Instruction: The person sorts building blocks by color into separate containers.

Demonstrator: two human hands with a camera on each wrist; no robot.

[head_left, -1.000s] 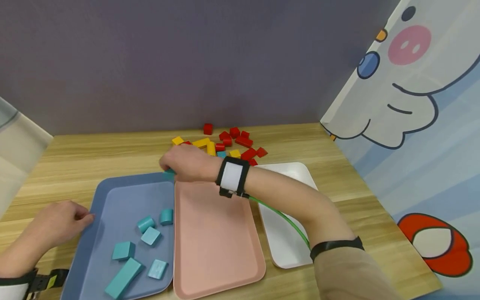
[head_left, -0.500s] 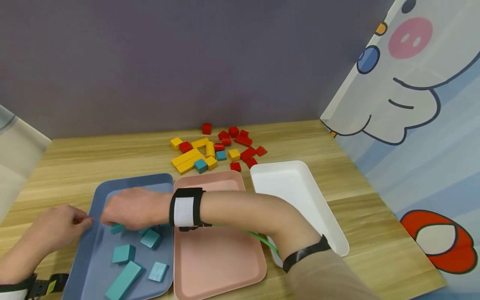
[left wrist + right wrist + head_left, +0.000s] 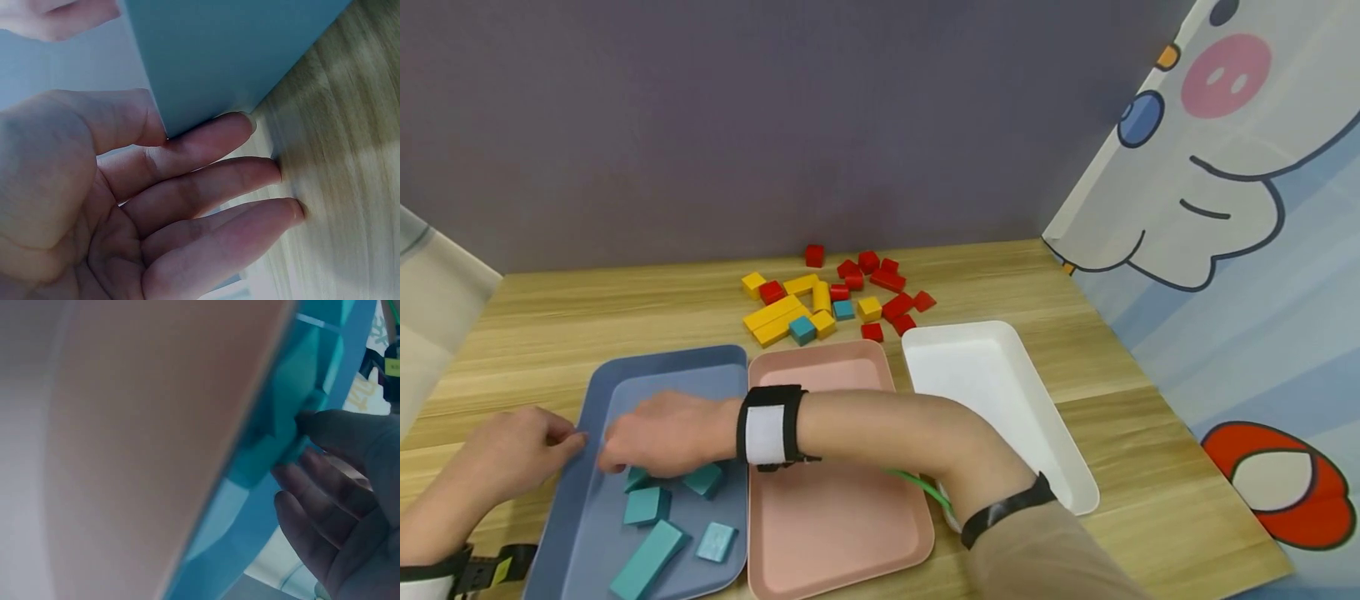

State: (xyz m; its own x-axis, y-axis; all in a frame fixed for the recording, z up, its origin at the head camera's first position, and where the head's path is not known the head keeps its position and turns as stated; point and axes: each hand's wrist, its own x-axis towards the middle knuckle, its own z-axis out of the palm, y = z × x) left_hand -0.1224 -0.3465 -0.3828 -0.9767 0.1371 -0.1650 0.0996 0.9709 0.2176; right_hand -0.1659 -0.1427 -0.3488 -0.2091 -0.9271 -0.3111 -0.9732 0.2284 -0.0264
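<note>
The blue tray point(image 3: 597, 400) stands at the left with several teal wooden blocks in it. At its left rim my left hand point(image 3: 518, 457) pinches the wall between thumb and index finger; the left wrist view shows the tray wall point(image 3: 219, 62) between them. My right hand point(image 3: 670, 433) is low inside the tray's upper half. Its thumb and fingertips hold a teal block point(image 3: 289, 450), mostly hidden under the hand in the head view. Nearby in the tray lie a teal square block point(image 3: 646, 506), a long teal block point(image 3: 650, 558) and a small pale teal block point(image 3: 717, 542).
A pink tray point(image 3: 842, 542) adjoins the blue one, beneath my right forearm. Further right stands a white tray point(image 3: 992, 358). Behind the trays lie several red blocks point(image 3: 887, 279), several yellow blocks point(image 3: 775, 319) and two blue cubes point(image 3: 802, 331). A grey wall point(image 3: 775, 125) rises behind.
My right hand has come from the blue tray's far right corner, carrying a teal block, left and down into the tray. Lately it has sunk slightly. The left hand stays at the rim.
</note>
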